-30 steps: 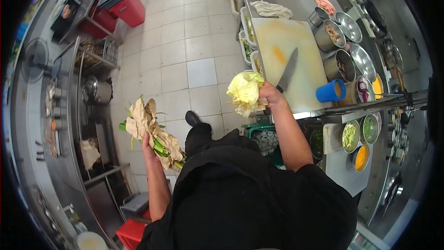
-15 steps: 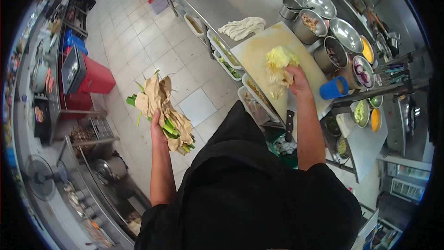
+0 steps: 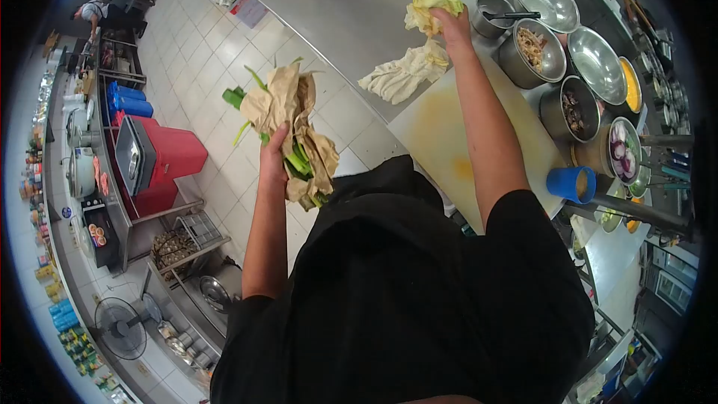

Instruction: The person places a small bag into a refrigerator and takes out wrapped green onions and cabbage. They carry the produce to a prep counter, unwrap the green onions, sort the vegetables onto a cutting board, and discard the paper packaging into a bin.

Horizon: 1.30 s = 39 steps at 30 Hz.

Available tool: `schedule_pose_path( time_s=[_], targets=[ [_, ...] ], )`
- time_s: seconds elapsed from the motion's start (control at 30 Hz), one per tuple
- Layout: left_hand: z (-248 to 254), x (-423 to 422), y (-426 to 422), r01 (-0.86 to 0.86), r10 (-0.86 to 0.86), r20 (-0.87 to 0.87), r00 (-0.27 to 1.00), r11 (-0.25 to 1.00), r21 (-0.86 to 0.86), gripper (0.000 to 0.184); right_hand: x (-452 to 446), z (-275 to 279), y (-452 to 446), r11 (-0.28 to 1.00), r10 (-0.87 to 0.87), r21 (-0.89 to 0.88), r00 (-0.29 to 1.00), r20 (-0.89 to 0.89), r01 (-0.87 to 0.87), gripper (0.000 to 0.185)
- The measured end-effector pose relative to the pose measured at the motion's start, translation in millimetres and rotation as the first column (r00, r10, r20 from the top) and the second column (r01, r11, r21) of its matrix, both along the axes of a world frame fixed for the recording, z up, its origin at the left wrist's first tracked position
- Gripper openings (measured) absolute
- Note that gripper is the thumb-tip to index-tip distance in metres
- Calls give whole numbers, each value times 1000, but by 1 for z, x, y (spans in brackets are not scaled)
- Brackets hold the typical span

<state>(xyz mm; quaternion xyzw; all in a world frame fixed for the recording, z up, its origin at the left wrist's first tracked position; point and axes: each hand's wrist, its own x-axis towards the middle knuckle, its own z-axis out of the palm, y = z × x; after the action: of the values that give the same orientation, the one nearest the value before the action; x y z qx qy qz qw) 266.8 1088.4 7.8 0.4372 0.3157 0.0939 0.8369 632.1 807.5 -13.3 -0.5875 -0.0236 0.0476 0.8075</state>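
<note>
Holding pale leaves (image 3: 431, 7) in the right hand (image 3: 455, 28), stretched over the far part of the desk (image 3: 359, 7) beyond the cutting board (image 3: 437, 131), close by a crumpled cloth (image 3: 402, 76). Gripping brown paper (image 3: 273, 110) around green stalks (image 3: 298, 163) in the left hand (image 3: 274, 153), left of the desk; probably wrapped for bundling, and held well apart to avoid tangling.

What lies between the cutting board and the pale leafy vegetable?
In the head view, a cream cloth lies between the cutting board and the pale leafy vegetable in the right hand.
</note>
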Motion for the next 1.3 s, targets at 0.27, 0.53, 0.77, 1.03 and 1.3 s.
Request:
schedule_pose_path(
  time_s=[0.27, 0.53, 0.77, 1.03, 1.3],
  targets=[
    [-4, 134, 22, 205, -200, -45, 979, 959, 196, 48, 9, -51, -4, 605, 44, -779, 970, 237, 163, 83],
    [-33, 280, 38, 446, -449, -112, 887, 766, 463, 56, -173, -16, -123, 294, -331, -846, 878, 346, 444, 77],
    [-63, 356, 28, 624, -715, -192, 673, 408, 666, 59, -380, -26, -157, -61, -503, -994, 858, 106, 87, 61],
    [-74, 360, 17, 559, -706, -246, 664, 251, 790, 65, -448, -21, -152, -315, -699, -943, 646, 306, 106, 100],
    [-55, 338, -1, 315, -570, -277, 773, -33, 948, 72, -503, -41, -170, 44, -633, -995, 773, 37, 84, 43]
  ],
)
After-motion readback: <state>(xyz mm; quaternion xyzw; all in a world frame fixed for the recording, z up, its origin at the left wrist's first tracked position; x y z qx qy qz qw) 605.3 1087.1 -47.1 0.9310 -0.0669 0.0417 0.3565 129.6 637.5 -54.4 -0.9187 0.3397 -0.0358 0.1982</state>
